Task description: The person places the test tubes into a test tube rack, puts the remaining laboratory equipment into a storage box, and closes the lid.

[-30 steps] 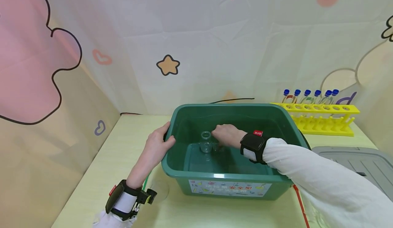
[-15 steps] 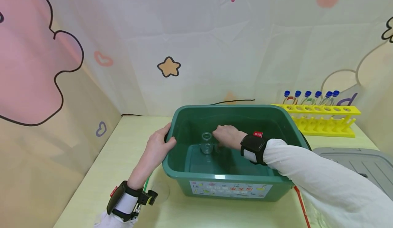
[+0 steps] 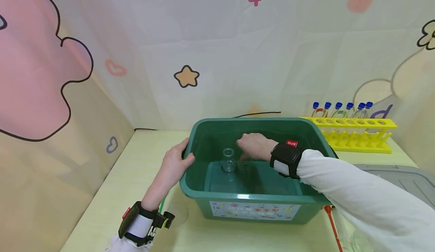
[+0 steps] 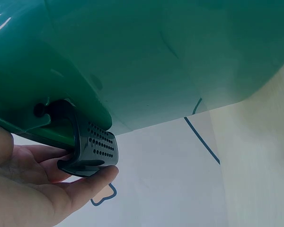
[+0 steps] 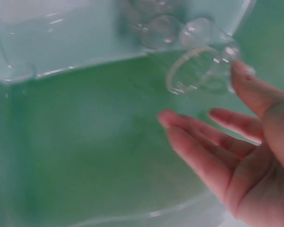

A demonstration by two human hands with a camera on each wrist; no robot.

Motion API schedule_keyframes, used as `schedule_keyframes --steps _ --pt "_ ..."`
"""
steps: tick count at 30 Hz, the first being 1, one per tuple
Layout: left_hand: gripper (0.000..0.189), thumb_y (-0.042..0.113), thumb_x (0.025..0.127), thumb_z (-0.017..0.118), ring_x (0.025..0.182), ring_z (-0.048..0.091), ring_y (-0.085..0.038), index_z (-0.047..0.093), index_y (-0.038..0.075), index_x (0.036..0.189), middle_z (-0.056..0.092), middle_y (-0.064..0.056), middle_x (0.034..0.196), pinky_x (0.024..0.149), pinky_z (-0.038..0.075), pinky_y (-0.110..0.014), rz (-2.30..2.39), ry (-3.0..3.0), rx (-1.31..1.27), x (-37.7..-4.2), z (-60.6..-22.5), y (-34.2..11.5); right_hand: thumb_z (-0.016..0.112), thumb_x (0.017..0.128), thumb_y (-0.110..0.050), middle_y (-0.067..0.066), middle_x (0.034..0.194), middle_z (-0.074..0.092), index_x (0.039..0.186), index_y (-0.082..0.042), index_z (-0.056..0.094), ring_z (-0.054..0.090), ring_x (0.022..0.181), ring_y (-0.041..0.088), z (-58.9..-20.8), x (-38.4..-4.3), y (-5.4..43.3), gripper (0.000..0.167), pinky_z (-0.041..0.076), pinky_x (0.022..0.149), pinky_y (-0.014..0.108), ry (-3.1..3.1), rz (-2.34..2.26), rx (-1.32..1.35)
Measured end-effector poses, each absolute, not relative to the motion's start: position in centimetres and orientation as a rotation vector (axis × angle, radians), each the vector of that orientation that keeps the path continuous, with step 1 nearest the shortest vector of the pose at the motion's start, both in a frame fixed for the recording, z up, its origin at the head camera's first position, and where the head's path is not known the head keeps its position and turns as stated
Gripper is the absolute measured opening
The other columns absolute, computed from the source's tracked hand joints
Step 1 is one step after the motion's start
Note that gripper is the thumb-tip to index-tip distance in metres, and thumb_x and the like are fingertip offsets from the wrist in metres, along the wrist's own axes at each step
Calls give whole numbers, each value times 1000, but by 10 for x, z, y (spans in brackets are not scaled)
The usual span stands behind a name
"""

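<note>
A green plastic bin [image 3: 238,196] stands on the table. At its left end my left hand [image 3: 175,157] holds the rim; in the left wrist view the fingers lie around the black perforated clip handle [image 4: 97,146]. Inside the bin, a clear glass bottle [image 3: 228,160] with a narrow neck stands on the floor. Beside it is a clear glass beaker [image 3: 244,166], partly behind my right hand [image 3: 255,146]. In the right wrist view the right hand's fingers are spread, with the thumb close to or touching the clear glassware [image 5: 194,66]; blur hides which.
A yellow test tube rack [image 3: 357,123] with several blue-capped tubes stands at the back right. Near it lies a grey lid [image 3: 391,176]. A red stick-like item [image 3: 333,227] and clear glassware lie right of the bin, and a clear round item [image 3: 178,212] at its left.
My right hand has shifted slightly up and right inside the bin, and the beaker below it shows more. My left hand stays on the rim. The head view tilts slightly.
</note>
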State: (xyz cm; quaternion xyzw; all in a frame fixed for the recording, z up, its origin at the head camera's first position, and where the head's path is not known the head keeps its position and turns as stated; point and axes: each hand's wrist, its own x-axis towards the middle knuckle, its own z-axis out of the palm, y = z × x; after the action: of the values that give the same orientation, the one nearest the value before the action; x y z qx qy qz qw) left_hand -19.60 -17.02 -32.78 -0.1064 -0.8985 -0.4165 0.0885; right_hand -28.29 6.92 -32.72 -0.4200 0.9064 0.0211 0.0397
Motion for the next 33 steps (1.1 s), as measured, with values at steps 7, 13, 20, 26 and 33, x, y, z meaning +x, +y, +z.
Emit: schedule_keyframes --steps 7,13,20,26,33 --pt "52 6 84 50 96 53 -29 37 -9 132 50 -23 120 77 45 -41 -1236 -2683 -314 -197 -329 -171 72 77 -20 1 67 53 87 -2 63 56 62 15 -299 -278 77 22 46 57 27 2760 81 -1180" --pt "52 7 84 50 91 53 -29 37 -8 133 50 -23 121 70 45 -38 -1234 -2692 -287 -196 -329 -172 68 82 -17 3 76 56 98 0 62 57 67 17 -273 -271 90 24 46 61 29 2759 36 -1132" --pt "54 8 85 50 96 52 -29 35 -8 133 47 -24 124 73 43 -39 -1224 -2705 -283 -196 -329 -173 68 82 -16 11 89 63 99 1 63 60 75 20 -244 -259 110 25 48 67 31 2822 -54 -1213" --pt "53 9 84 50 94 53 -29 35 -8 133 48 -24 122 72 44 -39 -1224 -2702 -300 -196 -329 -172 66 83 -14 12 89 63 100 2 63 59 73 20 -225 -249 131 23 48 66 32 2866 -126 -1206" --pt "53 9 84 50 96 52 -30 36 -8 133 48 -24 123 74 43 -39 -1216 -2699 -309 -195 -328 -169 69 81 -14 5 87 63 96 -2 64 58 72 16 -211 -230 162 19 47 62 32 2963 -156 -1201"
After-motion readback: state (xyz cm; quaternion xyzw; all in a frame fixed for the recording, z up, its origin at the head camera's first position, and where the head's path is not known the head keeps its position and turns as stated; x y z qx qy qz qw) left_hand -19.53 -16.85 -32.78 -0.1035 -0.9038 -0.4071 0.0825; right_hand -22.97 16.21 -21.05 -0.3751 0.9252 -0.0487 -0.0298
